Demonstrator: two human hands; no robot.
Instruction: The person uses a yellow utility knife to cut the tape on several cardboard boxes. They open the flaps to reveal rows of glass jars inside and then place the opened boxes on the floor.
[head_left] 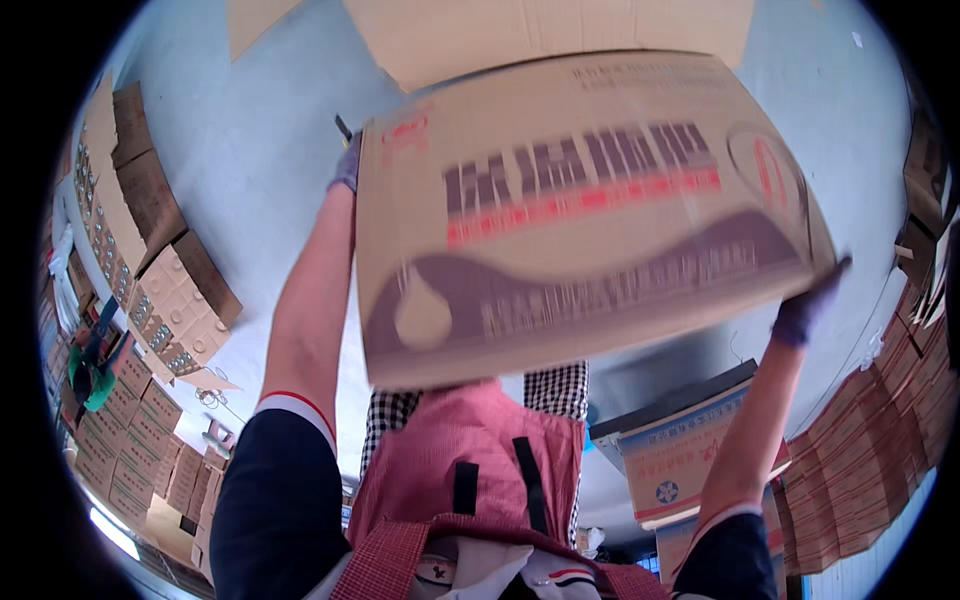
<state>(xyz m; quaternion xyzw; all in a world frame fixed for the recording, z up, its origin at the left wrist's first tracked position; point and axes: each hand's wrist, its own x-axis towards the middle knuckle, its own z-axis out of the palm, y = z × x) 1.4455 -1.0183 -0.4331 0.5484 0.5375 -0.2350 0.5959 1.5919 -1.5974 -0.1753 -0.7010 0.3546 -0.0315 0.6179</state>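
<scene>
A large brown cardboard carton [590, 110] with dark and red print is held up in front of me, its right end blurred by motion. My left hand [348, 165], in a purple glove, grips its left end; most of the fingers are hidden behind the edge. A thin dark object [343, 128] sticks up beside that hand, too small to name. At the lower right corner my right hand [808, 308], also gloved in purple, is closed on the carton. Both arms are stretched out, and the carton tilts up toward the right.
Open cartons of small items [120, 230] line the left, with a person in green [95, 385] near stacked boxes [130, 430]. Flat cardboard [550, 25] lies beyond the carton. A printed box [670, 455] stands at lower right, beside piled folded cardboard [850, 450].
</scene>
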